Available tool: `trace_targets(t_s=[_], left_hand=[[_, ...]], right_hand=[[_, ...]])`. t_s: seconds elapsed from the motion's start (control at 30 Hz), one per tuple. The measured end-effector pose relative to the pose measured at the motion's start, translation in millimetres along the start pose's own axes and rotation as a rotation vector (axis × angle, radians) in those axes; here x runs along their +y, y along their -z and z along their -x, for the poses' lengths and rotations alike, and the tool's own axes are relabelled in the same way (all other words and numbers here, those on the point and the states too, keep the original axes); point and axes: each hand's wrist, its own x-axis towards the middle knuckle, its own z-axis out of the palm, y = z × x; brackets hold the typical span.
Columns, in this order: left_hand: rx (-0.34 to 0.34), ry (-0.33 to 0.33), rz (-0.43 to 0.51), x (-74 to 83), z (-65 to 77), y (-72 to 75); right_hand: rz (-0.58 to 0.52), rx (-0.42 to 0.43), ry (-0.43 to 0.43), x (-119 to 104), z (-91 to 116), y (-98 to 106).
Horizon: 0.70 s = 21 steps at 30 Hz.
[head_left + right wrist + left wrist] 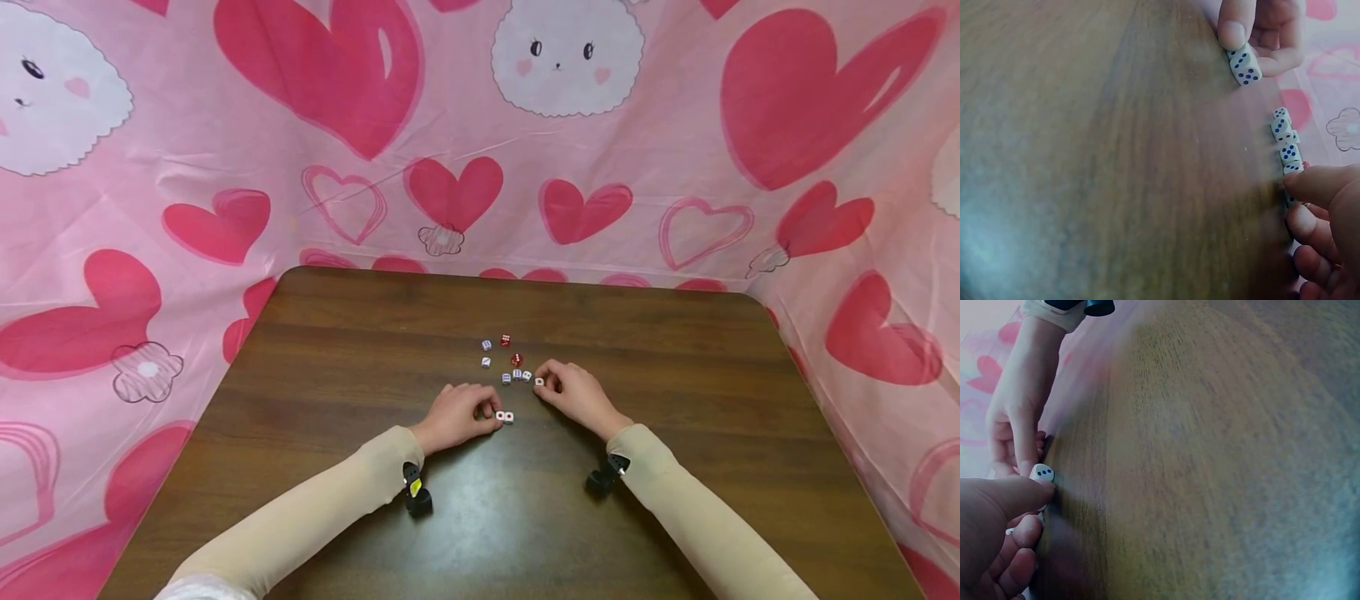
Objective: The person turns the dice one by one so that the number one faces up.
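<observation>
Lining up dice by hand, judging from the present layout. Pinching with the left hand, thumb against fingers, a pair of small white cube dice with red single dots on top, set side by side and touching, at the brown wood-grain counter. Gripping with the right hand, between thumb and fingertips, a lone small white cube die, between one and two o'clock from the pair. Hard to tell whether lifted or resting.

Seems to call next for a light, level pinch, then a short move toward seven or eight o'clock to meet the free end of the pair, without knocking the row askew.

Showing no container in any view. Lying loose between twelve and one o'clock from the pair: three clustered white cube dice and, farther off, two red cube dice with white dots. Toward eleven to twelve o'clock: two more white cube dice.
</observation>
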Motion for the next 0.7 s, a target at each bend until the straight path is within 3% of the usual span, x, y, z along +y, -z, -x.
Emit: trace_targets(t_s=[0.7], left_hand=[[-0.003,0.008,-0.007,1.1,-0.9,0.3]], right_hand=[[-0.02,-0.084,0.03,1.5,8.8,3.9]])
